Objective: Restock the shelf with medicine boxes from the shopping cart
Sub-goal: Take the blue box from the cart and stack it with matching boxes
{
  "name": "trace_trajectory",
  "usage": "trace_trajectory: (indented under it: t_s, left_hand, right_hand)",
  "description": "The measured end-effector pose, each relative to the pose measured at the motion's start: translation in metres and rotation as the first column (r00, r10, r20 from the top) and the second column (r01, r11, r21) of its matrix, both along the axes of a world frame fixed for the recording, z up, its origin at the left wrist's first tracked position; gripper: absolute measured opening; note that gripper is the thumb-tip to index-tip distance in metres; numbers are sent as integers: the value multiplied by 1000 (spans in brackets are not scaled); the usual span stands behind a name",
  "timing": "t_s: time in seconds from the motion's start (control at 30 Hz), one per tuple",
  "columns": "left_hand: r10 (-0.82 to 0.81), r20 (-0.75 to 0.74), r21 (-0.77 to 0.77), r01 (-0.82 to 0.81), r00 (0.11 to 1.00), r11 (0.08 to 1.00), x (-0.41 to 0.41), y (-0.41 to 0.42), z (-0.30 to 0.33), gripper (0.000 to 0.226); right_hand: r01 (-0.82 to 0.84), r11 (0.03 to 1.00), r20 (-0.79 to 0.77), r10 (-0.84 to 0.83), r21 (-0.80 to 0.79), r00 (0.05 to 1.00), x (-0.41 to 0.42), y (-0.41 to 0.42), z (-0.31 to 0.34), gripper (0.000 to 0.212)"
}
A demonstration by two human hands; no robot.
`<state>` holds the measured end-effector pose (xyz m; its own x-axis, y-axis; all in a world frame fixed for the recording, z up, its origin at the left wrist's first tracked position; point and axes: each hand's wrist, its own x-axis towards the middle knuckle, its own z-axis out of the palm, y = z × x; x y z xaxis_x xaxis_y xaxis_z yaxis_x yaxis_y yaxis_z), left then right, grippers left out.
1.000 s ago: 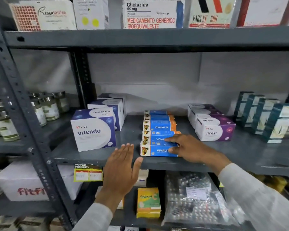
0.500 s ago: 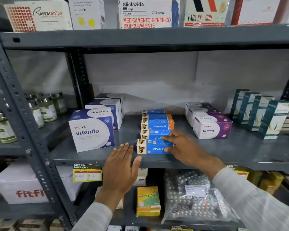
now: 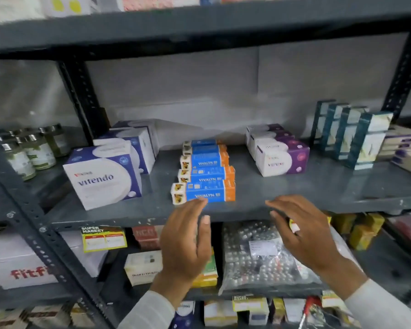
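Note:
A row of blue and orange Vivalyn boxes [image 3: 207,173] lies on the grey metal shelf [image 3: 294,193], running from the front edge toward the back wall. My left hand [image 3: 188,241] hovers open just in front of the nearest box, its fingertips close to the box's front face. My right hand [image 3: 299,229] is open too, held apart from the boxes at the shelf's front edge. Neither hand holds anything. The shopping cart is out of view.
White and blue Vitendo boxes [image 3: 105,176] stand left of the row, purple and white boxes [image 3: 280,155] right of it, tall teal boxes [image 3: 351,134] further right. Small jars [image 3: 26,153] sit far left. A bag of blister packs [image 3: 259,255] fills the shelf below.
My right hand has let go of the front Vivalyn box and pulled back to the shelf edge. The left hand has risen toward that box. The camera has tilted down.

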<state>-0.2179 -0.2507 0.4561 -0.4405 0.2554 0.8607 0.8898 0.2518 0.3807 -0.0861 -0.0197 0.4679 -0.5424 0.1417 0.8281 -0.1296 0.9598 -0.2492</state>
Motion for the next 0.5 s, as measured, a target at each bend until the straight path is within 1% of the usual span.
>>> trace_trajectory:
  t_s: [0.07,0.13,0.2,0.23,0.3,0.37,0.4,0.47,0.5]
  left_hand:
    - [-100,32,-117,103,995,988,22,23,-31,32]
    - [-172,131,-277,202,976,939,49,45,-73,33]
    - [-183,259,-443,285,948,850,80,69,-121,34]
    - [-166,332,-524,327,929,787,98,80,-147,37]
    - [-113,468,-654,430,876,623,135,100,-200,43]
    - [-67,570,-713,533,819,456,172,115,-250,46]
    - [-44,605,-724,572,795,384,188,120,-272,47]
    - [6,637,-747,615,771,255,217,129,-313,52]
    - [38,649,-751,631,760,197,230,132,-329,55]
  right_hand:
    - [17,999,35,-16,-47,999,29,14,-35,19]
    - [60,990,138,-42,-127,989,62,31,-76,19]
    - [141,966,285,-75,-216,956,99,52,-120,20]
    - [199,946,366,-95,-258,926,119,64,-142,20]
    - [357,868,531,-133,-345,837,161,88,-190,22]
    - [538,739,689,-138,-407,711,202,112,-240,25]
    - [624,660,767,-111,-418,632,222,122,-264,28]
    - [749,515,876,7,-416,482,258,137,-310,34]
    - [789,474,910,68,-390,409,275,141,-332,37]
